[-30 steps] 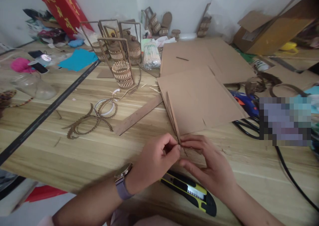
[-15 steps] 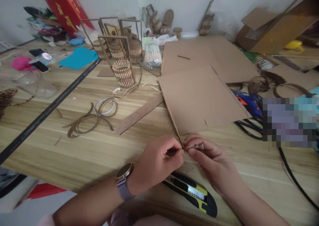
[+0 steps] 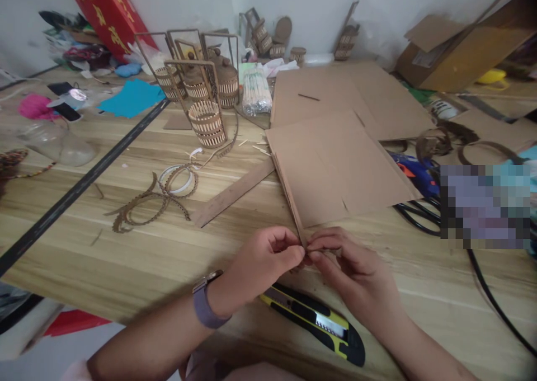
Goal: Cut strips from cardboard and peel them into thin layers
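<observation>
My left hand (image 3: 274,260) is closed, pinching the near end of a thin cardboard strip (image 3: 292,202). The strip stretches away along the left edge of a cardboard sheet (image 3: 335,168). Right beside it, the fingertips of my right hand (image 3: 356,269) are pressed together at the same end of the strip. Both hands' fingertips nearly meet, and what lies between them is partly hidden. Below my hands a yellow and black utility knife (image 3: 312,319) lies on the wooden table (image 3: 168,269).
Left of the sheet lie a flat cardboard piece (image 3: 235,193) and curled strips (image 3: 145,210). Behind them stand small slatted baskets (image 3: 207,125) with tall handles. A black cable (image 3: 482,280) runs down the right side. A cardboard box (image 3: 453,51) stands at the back right.
My left hand and wrist have rolled, so the watch face now points more away from view. The strip's near end has turned and shows its broader side. My right hand has shifted slightly.
</observation>
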A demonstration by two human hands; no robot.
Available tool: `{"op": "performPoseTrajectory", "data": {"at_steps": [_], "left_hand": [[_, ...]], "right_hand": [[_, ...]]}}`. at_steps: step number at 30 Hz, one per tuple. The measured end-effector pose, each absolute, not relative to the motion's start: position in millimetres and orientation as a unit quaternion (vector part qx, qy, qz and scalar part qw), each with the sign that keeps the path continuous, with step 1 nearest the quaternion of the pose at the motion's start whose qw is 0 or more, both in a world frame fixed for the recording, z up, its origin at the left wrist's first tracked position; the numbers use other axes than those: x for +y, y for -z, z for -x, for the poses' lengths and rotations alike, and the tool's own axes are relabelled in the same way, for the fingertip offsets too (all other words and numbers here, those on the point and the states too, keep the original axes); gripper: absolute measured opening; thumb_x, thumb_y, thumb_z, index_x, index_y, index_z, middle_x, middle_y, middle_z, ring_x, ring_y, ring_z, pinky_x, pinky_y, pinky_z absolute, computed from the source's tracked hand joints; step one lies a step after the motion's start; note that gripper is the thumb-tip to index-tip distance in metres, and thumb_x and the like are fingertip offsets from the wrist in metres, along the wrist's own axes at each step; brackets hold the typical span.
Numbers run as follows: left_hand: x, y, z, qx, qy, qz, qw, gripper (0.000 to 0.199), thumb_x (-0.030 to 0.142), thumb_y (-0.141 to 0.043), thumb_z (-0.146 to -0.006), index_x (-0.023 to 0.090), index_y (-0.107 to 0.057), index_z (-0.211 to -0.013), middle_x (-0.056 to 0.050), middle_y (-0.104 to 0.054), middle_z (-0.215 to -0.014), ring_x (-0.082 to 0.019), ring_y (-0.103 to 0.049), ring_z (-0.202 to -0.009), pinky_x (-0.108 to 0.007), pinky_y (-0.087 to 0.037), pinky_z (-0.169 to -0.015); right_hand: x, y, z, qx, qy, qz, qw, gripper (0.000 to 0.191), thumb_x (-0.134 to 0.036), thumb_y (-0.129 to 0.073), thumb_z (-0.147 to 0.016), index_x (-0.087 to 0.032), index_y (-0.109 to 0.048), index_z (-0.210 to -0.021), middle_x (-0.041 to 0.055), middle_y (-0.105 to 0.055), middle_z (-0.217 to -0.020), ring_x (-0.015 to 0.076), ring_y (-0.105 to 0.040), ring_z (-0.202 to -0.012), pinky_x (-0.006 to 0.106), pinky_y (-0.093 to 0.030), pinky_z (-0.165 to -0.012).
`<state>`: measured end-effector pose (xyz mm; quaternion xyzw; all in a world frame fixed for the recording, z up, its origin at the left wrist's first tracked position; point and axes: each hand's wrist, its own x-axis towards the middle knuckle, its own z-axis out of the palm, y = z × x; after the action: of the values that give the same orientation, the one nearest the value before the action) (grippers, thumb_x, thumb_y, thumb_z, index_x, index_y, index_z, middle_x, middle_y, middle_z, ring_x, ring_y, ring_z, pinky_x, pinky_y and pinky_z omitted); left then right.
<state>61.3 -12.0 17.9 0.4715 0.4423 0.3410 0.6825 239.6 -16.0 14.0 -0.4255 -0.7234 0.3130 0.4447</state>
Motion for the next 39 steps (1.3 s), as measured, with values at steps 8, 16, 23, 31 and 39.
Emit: {"op": "performPoseTrajectory", "data": {"at_steps": [8, 16, 23, 31, 39], "left_hand": [[-13.5, -16.6, -63.0, 0.468, -0.343, -0.469, 0.666, 0.007, 0.021, -0.057, -0.074, 0.016, -0.056, -0.069, 0.004, -0.053, -0.062, -0.007, -0.042, -0.056, -0.020, -0.033, -0.053], [-17.8, -25.7, -61.9, 0.510, -0.340, -0.572, 0.546, 0.010, 0.017, -0.055, -0.074, 0.018, -0.052, -0.065, 0.007, -0.045, -0.057, -0.008, -0.038, -0.056, -0.021, -0.028, -0.051], [-19.1, -27.3, -60.9, 0.493, -0.346, -0.622, 0.501, 0.010, 0.014, -0.054, -0.075, 0.018, -0.053, -0.066, 0.006, -0.052, -0.063, -0.009, -0.046, -0.062, -0.022, -0.033, -0.058], [-16.1, -28.0, -59.0, 0.450, -0.358, -0.671, 0.468, 0.010, 0.012, -0.054, -0.073, 0.018, -0.051, -0.066, 0.005, -0.054, -0.068, -0.011, -0.049, -0.069, -0.023, -0.035, -0.065], [-15.3, -26.4, -58.1, 0.487, -0.325, -0.631, 0.509, 0.014, 0.031, -0.061, -0.087, 0.019, -0.057, -0.080, 0.003, -0.060, -0.076, -0.013, -0.055, -0.076, -0.024, -0.039, -0.067]], "right_hand": [[-17.6, -10.7, -235.1, -0.708, -0.334, 0.437, 0.443, 0.008, -0.021, -0.065, -0.086, -0.026, -0.069, -0.081, 0.0017, -0.070, -0.079, 0.0163, -0.067, -0.074, 0.028, -0.056, -0.067], [-24.7, -10.0, -234.5, -0.739, -0.217, 0.432, 0.470, 0.007, -0.019, -0.067, -0.084, -0.025, -0.067, -0.082, 0.0015, -0.069, -0.085, 0.0141, -0.068, -0.077, 0.025, -0.056, -0.066], [-25.9, -10.7, -235.2, -0.708, -0.280, 0.435, 0.481, 0.010, -0.017, -0.064, -0.086, -0.026, -0.066, -0.082, -0.0007, -0.076, -0.086, 0.0132, -0.073, -0.077, 0.022, -0.058, -0.067], [-19.1, -6.4, -237.7, -0.575, -0.490, 0.413, 0.508, 0.011, -0.032, -0.066, -0.090, -0.027, -0.069, -0.081, -0.0004, -0.078, -0.086, 0.0143, -0.074, -0.078, 0.024, -0.061, -0.071], [-26.6, -8.0, -237.7, -0.722, -0.263, 0.439, 0.465, 0.006, -0.021, -0.060, -0.093, -0.027, -0.062, -0.092, 0.0013, -0.075, -0.099, 0.0141, -0.072, -0.091, 0.026, -0.058, -0.077]]}}
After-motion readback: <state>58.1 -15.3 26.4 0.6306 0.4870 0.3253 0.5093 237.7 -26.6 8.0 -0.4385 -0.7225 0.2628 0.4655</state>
